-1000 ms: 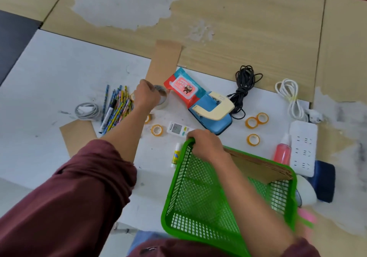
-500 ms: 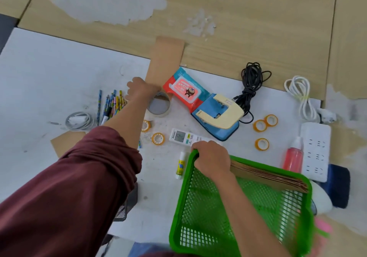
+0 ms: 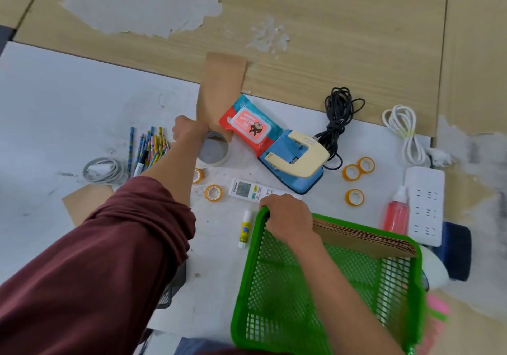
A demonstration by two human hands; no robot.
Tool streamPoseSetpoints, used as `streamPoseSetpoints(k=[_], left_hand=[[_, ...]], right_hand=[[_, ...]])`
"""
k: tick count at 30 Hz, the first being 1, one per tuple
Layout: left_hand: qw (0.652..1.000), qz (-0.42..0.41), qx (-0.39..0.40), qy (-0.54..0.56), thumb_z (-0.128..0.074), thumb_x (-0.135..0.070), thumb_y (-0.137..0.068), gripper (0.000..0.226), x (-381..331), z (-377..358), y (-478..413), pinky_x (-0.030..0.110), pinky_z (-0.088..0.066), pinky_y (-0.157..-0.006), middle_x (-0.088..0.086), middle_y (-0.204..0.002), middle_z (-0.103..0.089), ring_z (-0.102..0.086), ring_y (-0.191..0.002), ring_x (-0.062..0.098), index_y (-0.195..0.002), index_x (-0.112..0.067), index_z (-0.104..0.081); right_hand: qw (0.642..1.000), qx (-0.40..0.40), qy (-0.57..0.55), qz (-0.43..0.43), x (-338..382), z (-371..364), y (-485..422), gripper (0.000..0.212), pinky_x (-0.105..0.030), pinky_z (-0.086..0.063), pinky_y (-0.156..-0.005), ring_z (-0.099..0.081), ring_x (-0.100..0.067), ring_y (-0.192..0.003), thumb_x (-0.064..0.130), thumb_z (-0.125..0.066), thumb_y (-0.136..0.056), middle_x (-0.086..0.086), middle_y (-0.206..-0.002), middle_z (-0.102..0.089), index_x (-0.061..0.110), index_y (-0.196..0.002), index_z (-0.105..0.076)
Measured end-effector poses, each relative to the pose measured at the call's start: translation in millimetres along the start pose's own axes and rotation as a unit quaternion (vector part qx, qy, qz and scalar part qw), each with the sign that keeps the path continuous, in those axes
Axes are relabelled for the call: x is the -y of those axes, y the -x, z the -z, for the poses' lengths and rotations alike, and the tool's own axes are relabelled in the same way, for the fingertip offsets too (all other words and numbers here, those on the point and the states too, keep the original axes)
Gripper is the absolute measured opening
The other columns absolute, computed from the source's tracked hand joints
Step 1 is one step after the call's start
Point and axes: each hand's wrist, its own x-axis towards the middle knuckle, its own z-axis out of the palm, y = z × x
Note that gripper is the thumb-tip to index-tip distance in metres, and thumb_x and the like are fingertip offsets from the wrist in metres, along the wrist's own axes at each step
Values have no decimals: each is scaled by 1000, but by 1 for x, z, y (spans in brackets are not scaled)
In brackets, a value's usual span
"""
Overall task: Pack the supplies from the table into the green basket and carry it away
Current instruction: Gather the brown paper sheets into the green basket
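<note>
I see the green basket (image 3: 277, 294) at the near edge of the table (image 3: 55, 107), with brown cardboard sheets (image 3: 362, 238) standing against its far wall. My right hand (image 3: 288, 217) grips its far-left rim corner. A glue stick (image 3: 245, 228) lies just left of the basket, and a remote control (image 3: 247, 190) lies just beyond that corner. Farther beyond are a hole punch (image 3: 296, 162) and a wipes pack (image 3: 249, 127). My left hand (image 3: 189, 132), beyond and left of the basket, is clenched at a cardboard strip (image 3: 222, 88) beside a tape roll (image 3: 214, 148). I cannot tell what it grasps.
</note>
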Motion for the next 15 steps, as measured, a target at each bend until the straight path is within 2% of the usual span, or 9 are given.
streamPoseSetpoints(k=[3, 6, 8, 9, 11, 13, 15], left_hand=[[999, -42, 20, 23, -59, -12, -86, 21, 2, 0, 5, 36, -51, -79, 14, -109, -66, -62, -103, 34, -107, -10, -62], [994, -87, 27, 68, -56, -16, -88, 11, 5, 5, 10, 44, -52, -92, 5, -95, -63, -62, -98, 32, -98, -19, -56], [987, -111, 11, 112, -53, -20, -89, 7, 3, 11, 12, 50, -50, -95, -3, -88, -63, -62, -93, 30, -93, -26, -51], [983, -128, 2, 133, -52, -22, -89, 7, 1, 17, 16, 50, -50, -94, -5, -87, -62, -62, -90, 28, -92, -28, -50], [972, -160, -11, 172, -52, -19, -93, 8, -4, 29, 26, 39, -54, -82, -1, -95, -62, -60, -89, 24, -100, -23, -52], [960, -189, -27, 207, -52, -14, -94, 12, -8, 40, 36, 29, -50, -67, 3, -103, -60, -58, -88, 20, -106, -16, -52], [946, -214, -31, 243, -54, -13, -93, 11, -6, 55, 49, 27, -48, -65, 4, -102, -59, -56, -85, 16, -104, -15, -52]], right_hand=[[1000, 1, 7, 2, 0, 0, 1, 40, -33, -38, -80, -58, -24, -107, 9, -49, -93, -1, -112, -65, 31, -124, -60], [1000, 15, 16, 5, 0, -1, -1, 39, -37, -36, -91, -58, -22, -108, 8, -49, -90, 2, -111, -66, 32, -118, -60], [1000, 16, 14, 6, -1, -1, -3, 37, -41, -32, -97, -58, -22, -108, 7, -50, -87, 5, -107, -66, 32, -113, -60], [1000, 11, 11, 9, -1, 1, -1, 36, -42, -31, -98, -57, -22, -107, 7, -51, -85, 5, -105, -66, 31, -111, -60], [1000, -8, 10, 14, -1, 7, 2, 40, -43, -32, -98, -53, -24, -109, 7, -55, -83, 3, -106, -65, 30, -116, -60], [999, -31, 14, 18, -2, 14, 7, 50, -46, -32, -100, -48, -26, -115, 9, -60, -82, 1, -115, -62, 31, -127, -57], [998, -59, 4, 16, -5, 23, 16, 56, -48, -28, -106, -43, -25, -123, 13, -65, -82, 2, -126, -58, 33, -134, -53]])
